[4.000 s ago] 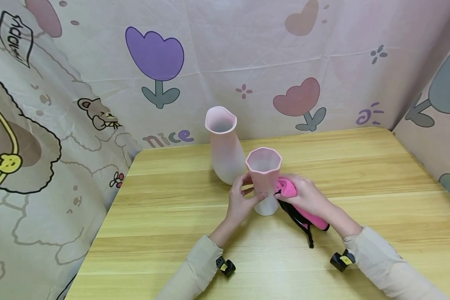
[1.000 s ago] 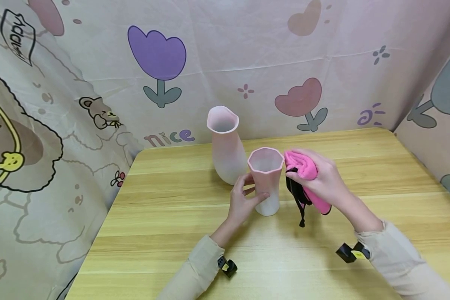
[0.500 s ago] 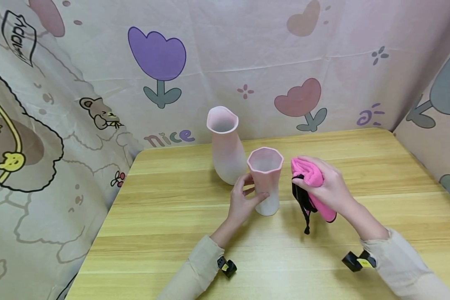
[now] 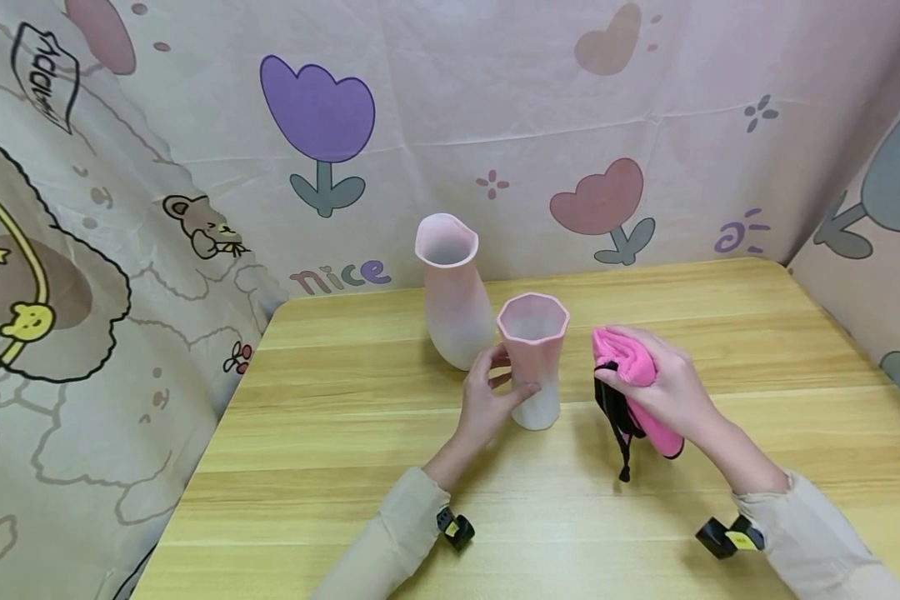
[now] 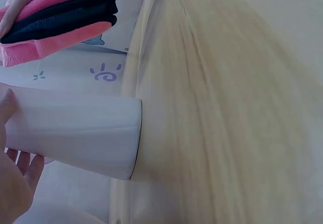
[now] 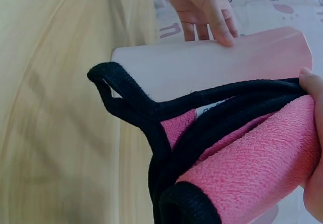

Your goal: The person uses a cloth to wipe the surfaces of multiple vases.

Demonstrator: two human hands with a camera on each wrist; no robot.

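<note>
My left hand (image 4: 487, 398) grips the lower half of a short pink-and-white vase (image 4: 542, 362), thumb in front and fingers behind. This vase stands upright on the table, its faceted rim pink and its base white. To its right, my right hand (image 4: 678, 385) holds a folded pink towel (image 4: 628, 360) with black edging, above the tabletop and apart from the vase. A black loop (image 6: 126, 85) dangles from the towel in the right wrist view. In the left wrist view the vase's white base (image 5: 101, 133) meets the table.
A taller pink-to-white vase (image 4: 457, 317) with a wavy rim stands just behind and left of the short one. The wooden table (image 4: 330, 467) ends against a patterned cloth backdrop (image 4: 450, 108) at the back. Another cloth hangs along the left side.
Four seconds ago the towel was against the short vase's right side. It has since come away, rising beside the rim, then moving right and nearer. The left hand has kept its grip.
</note>
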